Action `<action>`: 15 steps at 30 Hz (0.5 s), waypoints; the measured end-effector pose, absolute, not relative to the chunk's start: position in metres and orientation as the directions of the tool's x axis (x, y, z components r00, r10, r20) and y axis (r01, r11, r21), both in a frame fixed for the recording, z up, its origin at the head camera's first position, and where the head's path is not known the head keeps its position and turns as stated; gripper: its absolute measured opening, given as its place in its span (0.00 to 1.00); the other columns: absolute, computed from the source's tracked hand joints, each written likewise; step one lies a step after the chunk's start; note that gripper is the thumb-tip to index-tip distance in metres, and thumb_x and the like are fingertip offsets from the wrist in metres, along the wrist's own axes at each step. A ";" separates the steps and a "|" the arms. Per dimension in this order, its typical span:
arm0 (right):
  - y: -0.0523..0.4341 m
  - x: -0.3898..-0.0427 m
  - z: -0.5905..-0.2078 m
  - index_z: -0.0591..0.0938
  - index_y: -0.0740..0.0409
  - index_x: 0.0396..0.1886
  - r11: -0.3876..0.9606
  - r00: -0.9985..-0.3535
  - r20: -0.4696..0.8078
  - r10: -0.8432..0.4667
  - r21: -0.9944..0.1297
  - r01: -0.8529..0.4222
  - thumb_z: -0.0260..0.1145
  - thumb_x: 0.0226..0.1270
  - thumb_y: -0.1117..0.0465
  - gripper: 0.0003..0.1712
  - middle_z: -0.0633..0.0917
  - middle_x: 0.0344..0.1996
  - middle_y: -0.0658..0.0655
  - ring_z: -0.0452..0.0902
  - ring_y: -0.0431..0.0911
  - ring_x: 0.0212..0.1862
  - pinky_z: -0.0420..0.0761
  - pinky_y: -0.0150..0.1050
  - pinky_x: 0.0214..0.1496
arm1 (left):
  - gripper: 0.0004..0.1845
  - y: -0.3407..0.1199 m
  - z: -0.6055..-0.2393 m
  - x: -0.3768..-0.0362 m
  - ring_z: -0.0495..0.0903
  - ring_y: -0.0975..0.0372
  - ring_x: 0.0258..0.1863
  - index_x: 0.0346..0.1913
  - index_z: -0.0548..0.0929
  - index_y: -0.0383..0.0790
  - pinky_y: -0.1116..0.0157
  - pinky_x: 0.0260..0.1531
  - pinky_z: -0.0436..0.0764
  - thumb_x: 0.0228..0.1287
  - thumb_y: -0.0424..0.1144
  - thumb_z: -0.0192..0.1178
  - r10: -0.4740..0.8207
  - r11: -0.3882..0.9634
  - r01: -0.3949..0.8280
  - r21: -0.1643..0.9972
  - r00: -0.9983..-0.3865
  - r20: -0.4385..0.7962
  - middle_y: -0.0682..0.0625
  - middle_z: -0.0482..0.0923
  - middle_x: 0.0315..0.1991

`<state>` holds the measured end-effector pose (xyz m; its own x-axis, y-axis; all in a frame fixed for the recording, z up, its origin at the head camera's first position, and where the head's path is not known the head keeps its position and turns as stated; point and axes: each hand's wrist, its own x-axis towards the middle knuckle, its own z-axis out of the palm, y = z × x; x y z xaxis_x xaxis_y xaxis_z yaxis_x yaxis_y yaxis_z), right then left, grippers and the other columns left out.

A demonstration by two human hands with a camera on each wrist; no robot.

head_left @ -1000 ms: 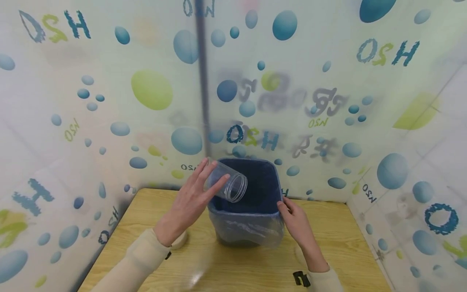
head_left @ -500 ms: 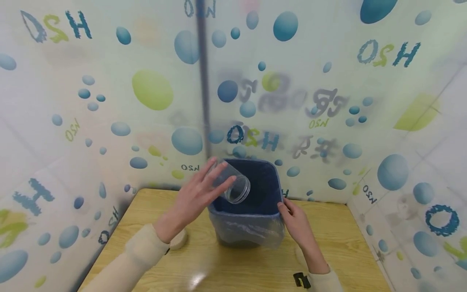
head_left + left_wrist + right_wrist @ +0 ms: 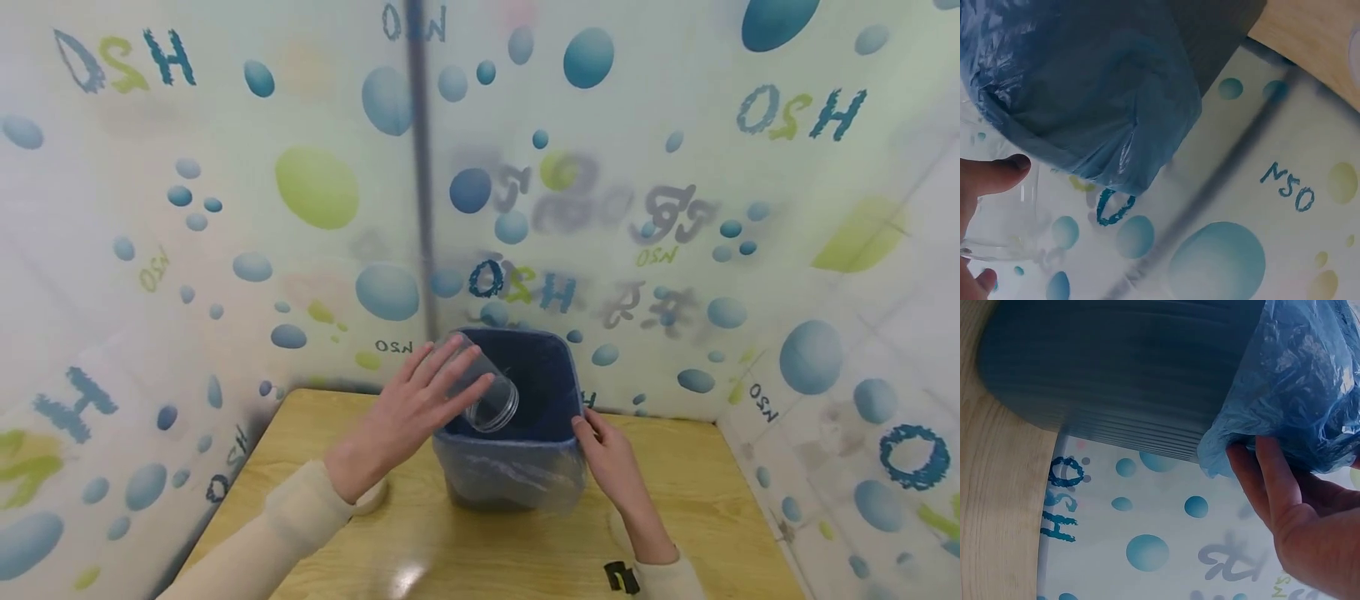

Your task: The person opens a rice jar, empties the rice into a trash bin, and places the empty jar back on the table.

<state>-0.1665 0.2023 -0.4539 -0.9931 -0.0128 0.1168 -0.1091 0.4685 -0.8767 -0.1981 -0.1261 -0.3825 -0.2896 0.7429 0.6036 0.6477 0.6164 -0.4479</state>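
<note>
My left hand (image 3: pixel 408 417) holds a clear plastic jar (image 3: pixel 497 402), tilted mouth-down over the opening of a dark grey-blue trash bin (image 3: pixel 483 492). The jar has no lid on it, and its threaded mouth points into the bin. In the left wrist view, the thumb (image 3: pixel 997 176) lies along the jar (image 3: pixel 1013 225) beside the bin liner (image 3: pixel 1097 106). A thin blue plastic liner (image 3: pixel 1297 381) is folded over the bin's rim. With my right hand (image 3: pixel 617 462) I grip the right rim through the liner; the thumb is on top and the other fingers are underneath.
The bin stands on a light wood table (image 3: pixel 375 558). A pale round object (image 3: pixel 371 497) lies partly hidden under my left wrist. A black clip-like piece (image 3: pixel 621 577) shows by my right sleeve. A bubble-printed curtain (image 3: pixel 315 250) encloses the table at the back and sides.
My left hand has moved slightly right and tipped the jar further down into the bin's opening. My right hand stays on the rim.
</note>
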 end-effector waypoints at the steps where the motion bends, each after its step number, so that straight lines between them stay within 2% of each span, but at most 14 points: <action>1: 0.203 -0.167 -0.455 0.71 0.65 0.75 0.466 -0.993 0.121 -0.013 -0.877 -0.113 0.53 0.84 0.47 0.33 0.75 0.69 0.69 0.75 0.63 0.67 0.77 0.59 0.65 | 0.47 -0.126 -0.384 -0.198 0.57 0.42 0.78 0.78 0.67 0.45 0.43 0.72 0.64 0.55 0.25 0.75 0.740 0.622 0.642 -0.448 -0.294 0.605 0.35 0.57 0.78; 4: 0.203 -0.168 -0.456 0.71 0.66 0.75 0.458 -0.991 0.133 -0.016 -0.880 -0.126 0.53 0.84 0.47 0.33 0.75 0.70 0.69 0.75 0.63 0.67 0.77 0.59 0.64 | 0.46 -0.127 -0.386 -0.199 0.57 0.42 0.78 0.77 0.68 0.46 0.44 0.72 0.64 0.55 0.24 0.74 0.709 0.658 0.622 -0.424 -0.323 0.627 0.35 0.58 0.78; 10: 0.204 -0.168 -0.457 0.69 0.67 0.75 0.459 -0.991 0.133 -0.004 -0.880 -0.119 0.53 0.84 0.47 0.34 0.73 0.71 0.69 0.74 0.63 0.68 0.76 0.59 0.65 | 0.47 -0.128 -0.388 -0.196 0.49 0.43 0.81 0.80 0.65 0.47 0.43 0.75 0.57 0.58 0.23 0.72 0.714 0.652 0.658 -0.376 -0.368 0.595 0.35 0.55 0.79; 15: 0.204 -0.167 -0.456 0.69 0.67 0.75 0.463 -0.992 0.128 -0.009 -0.878 -0.118 0.53 0.84 0.47 0.34 0.73 0.71 0.70 0.73 0.63 0.68 0.76 0.59 0.66 | 0.46 -0.130 -0.392 -0.195 0.49 0.43 0.81 0.79 0.66 0.48 0.43 0.75 0.58 0.58 0.21 0.70 0.679 0.675 0.664 -0.323 -0.386 0.624 0.36 0.56 0.79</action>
<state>-0.1669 0.2037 -0.4556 -0.9917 -0.0087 0.1283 -0.1177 0.4632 -0.8784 -0.1950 -0.1295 -0.3919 -0.3863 0.6789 0.6244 0.6637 0.6747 -0.3229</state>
